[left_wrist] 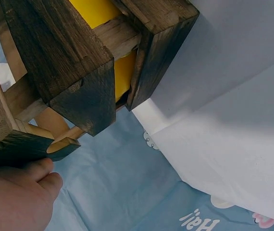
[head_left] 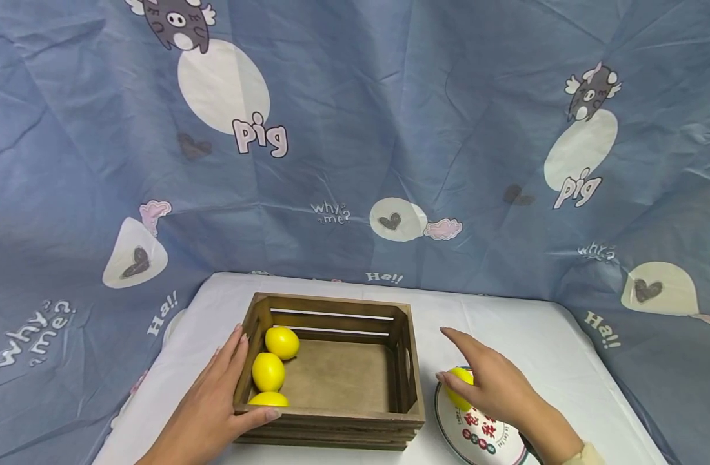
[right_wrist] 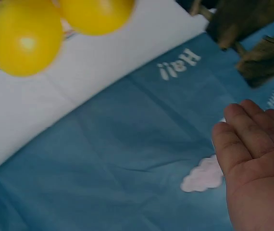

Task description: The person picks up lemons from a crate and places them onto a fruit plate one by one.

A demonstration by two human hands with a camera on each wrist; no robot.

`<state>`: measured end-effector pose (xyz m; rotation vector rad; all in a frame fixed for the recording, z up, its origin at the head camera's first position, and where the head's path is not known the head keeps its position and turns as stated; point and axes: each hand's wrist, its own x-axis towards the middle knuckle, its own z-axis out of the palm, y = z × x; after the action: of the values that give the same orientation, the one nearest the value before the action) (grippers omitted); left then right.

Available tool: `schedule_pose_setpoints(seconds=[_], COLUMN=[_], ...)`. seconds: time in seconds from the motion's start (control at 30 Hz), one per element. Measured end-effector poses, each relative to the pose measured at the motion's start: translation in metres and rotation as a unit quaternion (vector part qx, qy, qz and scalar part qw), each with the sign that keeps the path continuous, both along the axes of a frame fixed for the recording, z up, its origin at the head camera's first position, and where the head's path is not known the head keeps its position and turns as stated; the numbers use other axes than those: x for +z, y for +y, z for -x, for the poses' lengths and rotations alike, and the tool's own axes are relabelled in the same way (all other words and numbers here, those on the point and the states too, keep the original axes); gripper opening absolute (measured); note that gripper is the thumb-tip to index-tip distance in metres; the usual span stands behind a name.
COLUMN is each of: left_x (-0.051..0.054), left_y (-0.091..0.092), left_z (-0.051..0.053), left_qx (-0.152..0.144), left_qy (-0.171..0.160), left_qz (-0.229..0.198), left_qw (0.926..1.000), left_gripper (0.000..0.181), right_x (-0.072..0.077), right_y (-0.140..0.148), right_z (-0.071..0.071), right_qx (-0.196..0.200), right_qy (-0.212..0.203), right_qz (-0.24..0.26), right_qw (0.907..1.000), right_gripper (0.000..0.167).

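In the head view a brown slatted wooden crate (head_left: 332, 427) holds several yellow lemon-like fruits (head_left: 268, 372) along its left side. The left hand (head_left: 206, 407) rests on the crate's left side, its thumb on the front rim. Right of the crate, the right hand (head_left: 491, 384) hovers over a white plate (head_left: 454, 426), fingers apart from the thumb and holding nothing. A yellow fruit (head_left: 459, 395) on the plate is partly hidden behind that hand. Two yellow fruits (right_wrist: 25, 36) show in the right wrist view, away from the fingers (right_wrist: 245, 132).
A white cloth (head_left: 517, 323) covers the table. Behind it and at both sides hangs a blue printed curtain (head_left: 343, 155). The plate stands close to the crate's right side.
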<state>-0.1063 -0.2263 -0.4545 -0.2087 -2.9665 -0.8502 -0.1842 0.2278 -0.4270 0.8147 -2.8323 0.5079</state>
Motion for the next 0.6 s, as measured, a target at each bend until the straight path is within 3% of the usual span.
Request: schedule_pose_setpoints(seconds=[0.33,0.6], left_x=[0.0,-0.001], left_y=[-0.001,-0.001], left_z=[-0.001,-0.001], left_qx=[0.002,0.0], left_qy=[-0.006,0.002], left_qz=[0.0,0.0], left_qw=[1.0,1.0], left_gripper=[0.135,0.134], right_x=[0.031,0.042], right_y=[-0.027,-0.06], right_z=[0.0,0.009], right_qx=[0.038,0.103], right_qy=[0.017,0.029], right_qz=[-0.017,-0.031], right_qw=[0.999,0.9938], right_gripper=[0.077,0.075])
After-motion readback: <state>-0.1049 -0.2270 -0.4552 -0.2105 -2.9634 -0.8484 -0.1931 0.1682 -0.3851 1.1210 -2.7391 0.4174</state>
